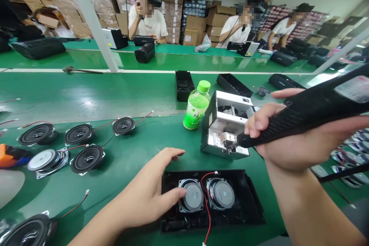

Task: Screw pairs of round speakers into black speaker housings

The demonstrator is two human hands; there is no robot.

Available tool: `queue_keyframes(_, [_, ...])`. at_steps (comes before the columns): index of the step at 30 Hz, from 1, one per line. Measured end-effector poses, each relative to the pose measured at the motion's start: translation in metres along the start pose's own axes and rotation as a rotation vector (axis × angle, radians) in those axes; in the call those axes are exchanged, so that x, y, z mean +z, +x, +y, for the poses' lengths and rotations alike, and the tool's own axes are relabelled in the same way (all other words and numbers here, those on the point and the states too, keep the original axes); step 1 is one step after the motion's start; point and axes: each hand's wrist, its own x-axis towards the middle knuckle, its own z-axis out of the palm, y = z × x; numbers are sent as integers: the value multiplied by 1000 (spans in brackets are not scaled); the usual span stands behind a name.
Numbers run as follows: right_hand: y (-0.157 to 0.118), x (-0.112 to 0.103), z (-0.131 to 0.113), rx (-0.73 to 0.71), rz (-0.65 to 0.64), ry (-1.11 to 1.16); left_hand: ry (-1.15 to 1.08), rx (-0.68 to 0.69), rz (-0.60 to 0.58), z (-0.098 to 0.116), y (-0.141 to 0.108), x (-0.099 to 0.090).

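Note:
My right hand [291, 142] is wrapped round a black electric screwdriver [311, 111]. The driver's tip reaches into the front of a white and black screw feeder [227, 123]. My left hand [152, 184] is spread, with its thumb at the edge of a round speaker driver [193, 196] and its fingers over the far left rim of a black speaker housing [245, 200]. A second speaker driver [223, 194] sits to the right in the same housing. Red wires [208, 215] run between and below the two drivers.
A green-capped bottle [197, 105] stands left of the feeder. Several loose speaker drivers [88, 158] lie at left, and more at far right. Black speaker boxes [184, 84] rest further back. A white post [92, 23] rises from the bench; several co-workers sit beyond it.

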Motion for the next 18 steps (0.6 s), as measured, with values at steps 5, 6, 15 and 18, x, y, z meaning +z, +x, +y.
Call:
queue_keyframes(5, [7, -3, -1, 8, 53, -36, -108, -79, -133, -2, 8, -1])
queue_keyframes(6, [8, -2, -1, 6, 59, -44, -138, -78, -149, -2, 9, 0])
queue_keyframes(15, [3, 2, 6, -9, -55, -23, -153, -53, -128, 2, 13, 4])
queue_keyframes(18, [4, 0, 9, -65, -59, -93, -20, -65, -116, 3, 12, 1])
